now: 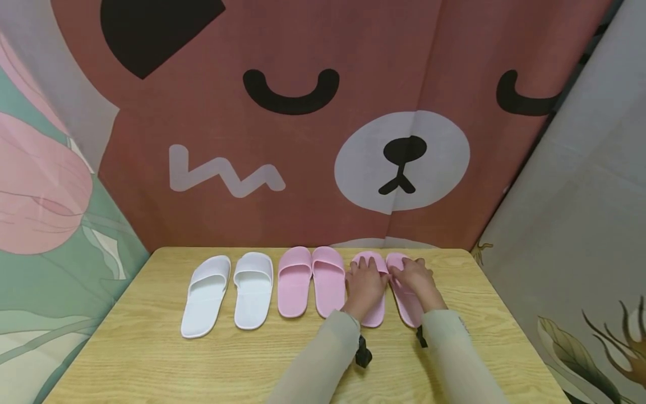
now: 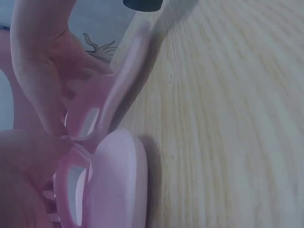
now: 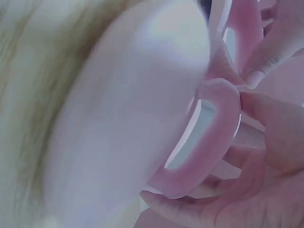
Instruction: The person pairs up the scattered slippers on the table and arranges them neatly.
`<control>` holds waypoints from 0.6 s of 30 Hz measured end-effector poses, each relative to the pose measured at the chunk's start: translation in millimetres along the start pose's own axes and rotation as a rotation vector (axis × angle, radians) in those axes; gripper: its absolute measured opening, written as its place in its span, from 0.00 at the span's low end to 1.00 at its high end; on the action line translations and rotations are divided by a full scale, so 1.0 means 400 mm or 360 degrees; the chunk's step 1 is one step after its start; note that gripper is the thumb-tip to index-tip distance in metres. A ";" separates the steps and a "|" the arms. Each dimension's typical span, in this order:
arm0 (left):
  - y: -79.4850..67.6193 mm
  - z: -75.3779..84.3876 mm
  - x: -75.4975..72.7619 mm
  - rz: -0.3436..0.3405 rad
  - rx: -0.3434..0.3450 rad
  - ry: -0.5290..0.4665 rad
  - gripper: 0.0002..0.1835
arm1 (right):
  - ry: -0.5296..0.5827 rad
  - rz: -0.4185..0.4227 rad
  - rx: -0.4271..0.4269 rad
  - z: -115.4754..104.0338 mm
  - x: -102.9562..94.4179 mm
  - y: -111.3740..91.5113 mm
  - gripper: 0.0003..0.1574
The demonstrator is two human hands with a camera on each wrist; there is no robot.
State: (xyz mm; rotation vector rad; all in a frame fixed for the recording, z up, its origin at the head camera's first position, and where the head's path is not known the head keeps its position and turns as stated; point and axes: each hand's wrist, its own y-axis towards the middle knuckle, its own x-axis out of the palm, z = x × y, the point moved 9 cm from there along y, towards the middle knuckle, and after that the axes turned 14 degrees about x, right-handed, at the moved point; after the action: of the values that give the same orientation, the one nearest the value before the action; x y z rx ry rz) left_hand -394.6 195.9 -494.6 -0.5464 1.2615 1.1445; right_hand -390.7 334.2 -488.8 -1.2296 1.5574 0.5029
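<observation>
On the right of the table, two pink slippers lie with their straps close together. The left one [image 1: 374, 315] is under my left hand [image 1: 364, 285], whose fingers spread over the strap and grip its sides. My right hand [image 1: 415, 280] grips the right slipper [image 1: 406, 306] across its strap [image 3: 213, 147], thumb on the inner side and fingertips at the outer edge. This slipper slants, its heel toward the lower right. In the left wrist view the two thumbs meet near the inner strap edges. My hands partly hide both straps and toes.
Left of my hands stands another pair of pink slippers [image 1: 294, 294], side by side. Farther left are two white slippers [image 1: 204, 306], set apart, one tilted. All lie on a wooden table [image 1: 202, 370]. A curtain with a bear print [image 1: 303, 146] hangs behind the far edge.
</observation>
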 end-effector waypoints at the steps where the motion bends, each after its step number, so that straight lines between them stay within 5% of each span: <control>1: -0.001 0.000 -0.002 0.0006 0.0002 0.0005 0.37 | -0.0001 -0.0001 0.0002 0.000 0.000 0.001 0.46; 18: -0.006 -0.004 -0.013 -0.0048 0.0005 -0.0046 0.36 | 0.0033 -0.0009 0.0016 0.001 0.002 -0.001 0.47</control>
State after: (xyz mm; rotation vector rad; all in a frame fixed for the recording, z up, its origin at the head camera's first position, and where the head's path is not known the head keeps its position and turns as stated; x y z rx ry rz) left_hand -392.7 191.7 -490.8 -0.5434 1.2264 1.1212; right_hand -389.9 334.2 -489.5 -1.2349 1.5717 0.4793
